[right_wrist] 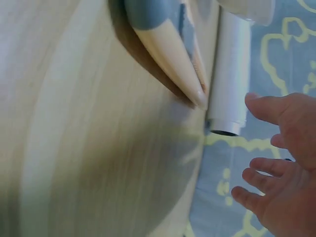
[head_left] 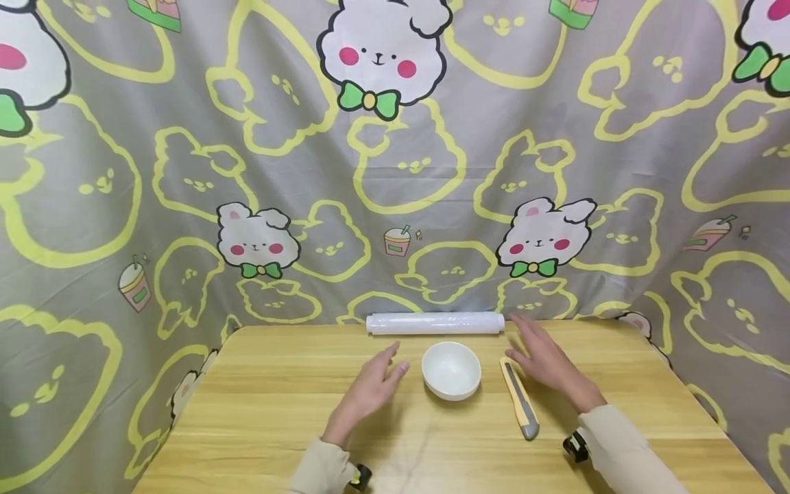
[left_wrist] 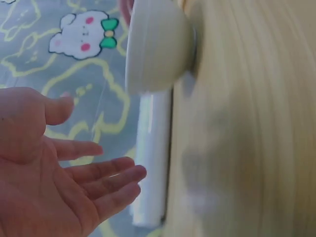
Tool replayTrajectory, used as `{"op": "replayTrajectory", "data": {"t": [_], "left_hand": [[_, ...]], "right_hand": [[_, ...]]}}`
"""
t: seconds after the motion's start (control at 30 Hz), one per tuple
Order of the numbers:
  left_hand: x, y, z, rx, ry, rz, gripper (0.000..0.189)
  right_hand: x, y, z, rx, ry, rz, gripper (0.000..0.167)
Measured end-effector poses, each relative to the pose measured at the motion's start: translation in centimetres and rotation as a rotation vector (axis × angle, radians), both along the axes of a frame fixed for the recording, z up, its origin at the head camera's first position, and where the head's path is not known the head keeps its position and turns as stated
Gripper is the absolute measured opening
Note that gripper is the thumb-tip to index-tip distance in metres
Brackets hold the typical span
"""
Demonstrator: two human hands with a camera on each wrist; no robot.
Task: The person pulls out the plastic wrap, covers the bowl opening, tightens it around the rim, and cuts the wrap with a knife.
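A white bowl stands upright on the wooden table between the two hands. My left hand hovers left of the bowl, fingers extended and holding nothing. Over on the right, my right hand is also empty, its fingers spread beside a yellow and grey utility knife. Behind the bowl lies a roll of plastic wrap, whose right end is close to the right fingertips in the head view. The left wrist view shows the left palm with the bowl above it; the right wrist view shows the knife and the roll's open end.
A grey cloth curtain with yellow outlines and white cartoon faces hangs behind and at both sides of the table. The plastic wrap roll lies along the table's back edge, against the curtain. A black camera strap sits on each wrist.
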State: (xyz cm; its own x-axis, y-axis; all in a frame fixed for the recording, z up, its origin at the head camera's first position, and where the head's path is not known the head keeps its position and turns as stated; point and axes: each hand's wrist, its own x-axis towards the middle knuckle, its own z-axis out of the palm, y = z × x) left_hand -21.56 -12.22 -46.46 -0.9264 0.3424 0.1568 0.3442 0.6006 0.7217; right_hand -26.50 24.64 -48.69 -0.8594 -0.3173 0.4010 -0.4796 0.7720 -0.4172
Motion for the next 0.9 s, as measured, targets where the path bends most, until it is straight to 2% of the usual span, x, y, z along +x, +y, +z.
{"op": "replayTrajectory", "data": {"t": [0.23,0.4,0.53,0.73,0.9], "left_hand": [[-0.2,2.1,-1.3,0.247,-0.225,-0.002,0.068],[-0.5,2.9,-1.9,0.422,-0.358,0.008,0.064],[-0.7,3.6,-2.5,0.490,-0.396,0.029,0.053],[-0.9,5.0,-2.9,0.549,-0.380,0.089,0.047],[-1.5,4.6,-2.9,0.552,-0.379,0.088,0.048]], "right_hand": [[-2.8,-1.9,-0.8,-0.097,-0.074,0.034,0.073],[-4.6,-2.7,-1.2,-0.082,-0.098,0.038,0.072],[-5.4,-3.0,-1.8,-0.070,-0.111,0.039,0.071],[-6.3,-2.7,-2.3,-0.053,-0.093,0.056,0.068],[-7.0,-2.9,-2.4,-0.045,-0.062,0.058,0.064]]}}
